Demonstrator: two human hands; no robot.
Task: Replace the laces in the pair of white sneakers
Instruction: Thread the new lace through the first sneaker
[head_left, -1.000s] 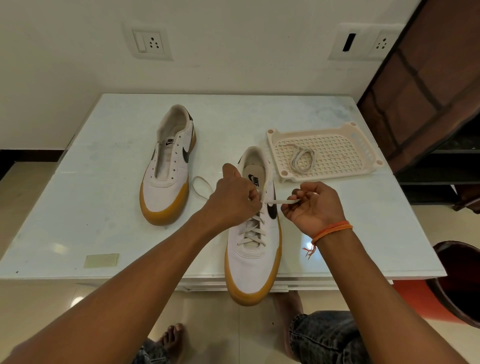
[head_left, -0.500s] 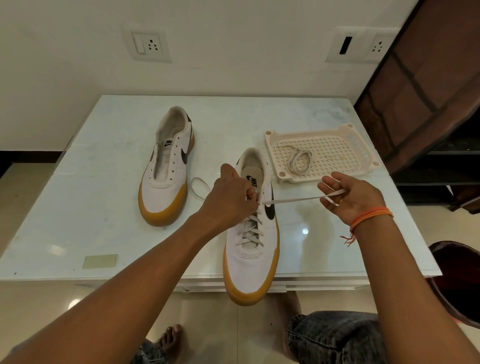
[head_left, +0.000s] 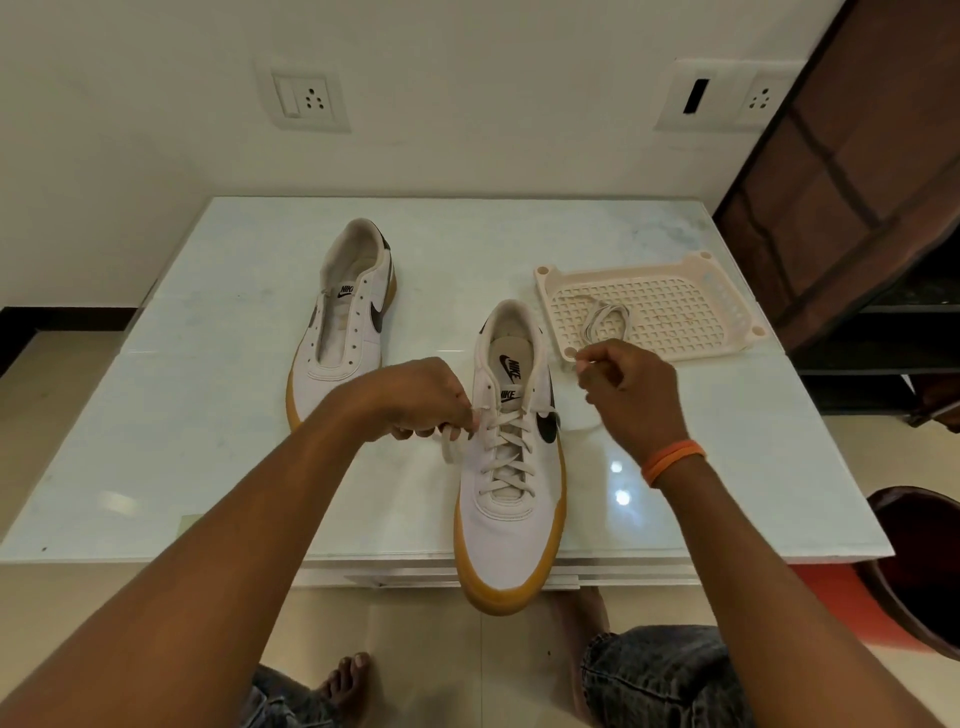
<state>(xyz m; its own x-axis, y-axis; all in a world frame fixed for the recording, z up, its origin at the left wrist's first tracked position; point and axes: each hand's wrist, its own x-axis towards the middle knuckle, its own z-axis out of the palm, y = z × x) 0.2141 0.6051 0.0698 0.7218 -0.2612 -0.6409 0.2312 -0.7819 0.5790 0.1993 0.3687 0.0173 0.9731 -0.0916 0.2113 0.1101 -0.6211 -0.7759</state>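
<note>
On table: 2 sneakers, 1 tray, 2 hands holding lace.

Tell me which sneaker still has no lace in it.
The far-left sneaker: its eyelets are bare. The near sneaker, between both hands, is already cross-laced.

Both sneakers are white with gum-yellow soles and black swooshes. The laces are white. The tray, a cream grid, sits on a pale marbled tabletop. The wristband is orange.
</note>
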